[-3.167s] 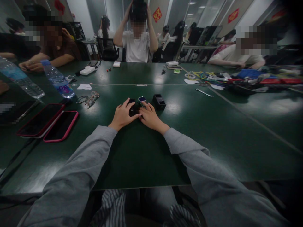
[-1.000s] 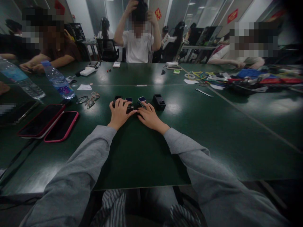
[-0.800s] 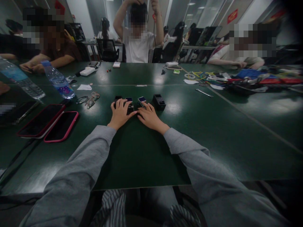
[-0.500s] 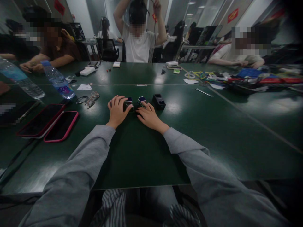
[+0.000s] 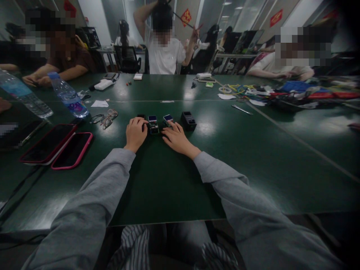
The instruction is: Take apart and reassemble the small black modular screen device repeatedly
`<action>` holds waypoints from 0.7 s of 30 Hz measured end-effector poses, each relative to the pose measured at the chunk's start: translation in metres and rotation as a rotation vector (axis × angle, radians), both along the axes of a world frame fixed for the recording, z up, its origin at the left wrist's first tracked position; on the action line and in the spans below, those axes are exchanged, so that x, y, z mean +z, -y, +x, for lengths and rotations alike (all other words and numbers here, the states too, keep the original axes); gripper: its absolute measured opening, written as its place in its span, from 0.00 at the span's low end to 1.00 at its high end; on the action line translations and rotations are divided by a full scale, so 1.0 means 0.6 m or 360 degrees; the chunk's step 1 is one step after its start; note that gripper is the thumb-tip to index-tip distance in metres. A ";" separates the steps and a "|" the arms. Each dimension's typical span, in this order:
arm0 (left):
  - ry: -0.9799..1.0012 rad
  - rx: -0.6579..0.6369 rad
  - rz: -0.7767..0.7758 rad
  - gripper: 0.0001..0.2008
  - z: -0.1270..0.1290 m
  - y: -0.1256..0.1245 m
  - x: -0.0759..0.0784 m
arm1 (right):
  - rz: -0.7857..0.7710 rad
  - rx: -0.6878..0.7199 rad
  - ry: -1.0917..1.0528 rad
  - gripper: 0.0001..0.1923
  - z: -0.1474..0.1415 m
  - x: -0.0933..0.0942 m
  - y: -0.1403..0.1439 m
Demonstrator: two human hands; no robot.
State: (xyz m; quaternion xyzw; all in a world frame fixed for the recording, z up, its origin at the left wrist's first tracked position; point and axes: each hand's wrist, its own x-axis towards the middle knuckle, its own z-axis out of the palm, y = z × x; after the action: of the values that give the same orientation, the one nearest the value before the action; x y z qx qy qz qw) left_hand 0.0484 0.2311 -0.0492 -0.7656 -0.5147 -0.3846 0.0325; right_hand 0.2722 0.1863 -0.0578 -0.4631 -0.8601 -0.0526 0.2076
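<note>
Left hand (image 5: pixel 136 132) lies curled over a small black block (image 5: pixel 141 117); right hand (image 5: pixel 174 137), fingers spread, touches a blue-topped block (image 5: pixel 168 119). A second blue-topped block (image 5: pixel 153 123) stands between them, an open black holder (image 5: pixel 188 120) right. Arranging step, apparently; next needs a firm pinch. Two pink phones (image 5: pixel 59 144) left on the desk (image 5: pixel 168 180).

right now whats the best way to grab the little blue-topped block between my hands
Pinch the blue-topped block by its two side faces, coming from above. It stands upright and free on the table, between the left hand and right hand, so the right hand's fingers look nearest.
</note>
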 end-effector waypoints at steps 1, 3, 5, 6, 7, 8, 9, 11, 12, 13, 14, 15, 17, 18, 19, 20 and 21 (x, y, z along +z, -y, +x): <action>-0.0003 0.0003 0.0002 0.11 0.001 0.001 0.001 | -0.0004 -0.0001 -0.0001 0.18 0.000 0.001 0.001; -0.0006 0.0016 0.0014 0.11 0.001 0.002 0.000 | -0.0010 -0.0007 0.0004 0.18 0.000 0.002 0.002; -0.0020 0.0025 0.0036 0.11 0.000 0.001 0.000 | -0.0007 -0.0011 0.0018 0.18 0.000 0.003 0.002; -0.0028 0.0030 0.0049 0.11 0.000 0.000 -0.001 | -0.0005 -0.0012 0.0023 0.18 0.000 0.003 0.002; -0.0038 0.0031 0.0059 0.11 -0.001 -0.001 -0.001 | -0.0002 -0.0013 0.0027 0.18 0.000 0.003 0.002; -0.0047 0.0031 0.0068 0.11 -0.001 -0.001 -0.001 | 0.0002 -0.0013 0.0029 0.18 0.000 0.002 0.002; -0.0053 0.0029 0.0074 0.11 -0.001 -0.001 -0.001 | 0.0005 -0.0014 0.0029 0.18 0.000 0.001 0.001; -0.0060 0.0029 0.0083 0.11 0.000 0.000 0.000 | 0.0009 -0.0017 0.0021 0.18 0.000 -0.001 0.000; -0.0062 0.0031 0.0085 0.11 0.001 0.000 0.001 | 0.0008 -0.0017 0.0016 0.18 0.000 -0.001 0.000; -0.0062 0.0037 0.0088 0.11 0.001 0.001 0.001 | 0.0007 -0.0017 0.0010 0.18 -0.001 -0.002 -0.001; -0.0063 0.0046 0.0091 0.11 0.002 0.002 0.001 | 0.0003 -0.0015 0.0006 0.18 -0.001 -0.002 -0.001; -0.0066 0.0054 0.0095 0.10 0.002 0.003 0.002 | -0.0001 -0.0012 0.0004 0.18 -0.001 -0.002 -0.001; -0.0073 0.0062 0.0105 0.10 0.003 0.004 0.002 | -0.0007 -0.0014 0.0004 0.18 -0.001 0.000 0.000; -0.0077 0.0060 0.0108 0.10 0.004 0.005 0.003 | -0.0009 -0.0015 0.0007 0.18 -0.001 0.001 0.000; -0.0079 0.0057 0.0108 0.10 0.004 0.006 0.003 | -0.0010 -0.0017 0.0011 0.18 -0.001 0.002 0.001; -0.0079 0.0053 0.0104 0.10 0.004 0.006 0.003 | -0.0009 -0.0018 0.0015 0.18 -0.001 0.002 0.001; -0.0077 0.0051 0.0095 0.10 0.004 0.006 0.003 | -0.0008 -0.0016 0.0018 0.18 -0.001 0.003 0.001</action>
State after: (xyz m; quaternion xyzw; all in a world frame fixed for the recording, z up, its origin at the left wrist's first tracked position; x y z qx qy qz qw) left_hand 0.0510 0.2274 -0.0476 -0.7651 -0.5141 -0.3806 0.0741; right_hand 0.2715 0.1854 -0.0560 -0.4677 -0.8589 -0.0542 0.2013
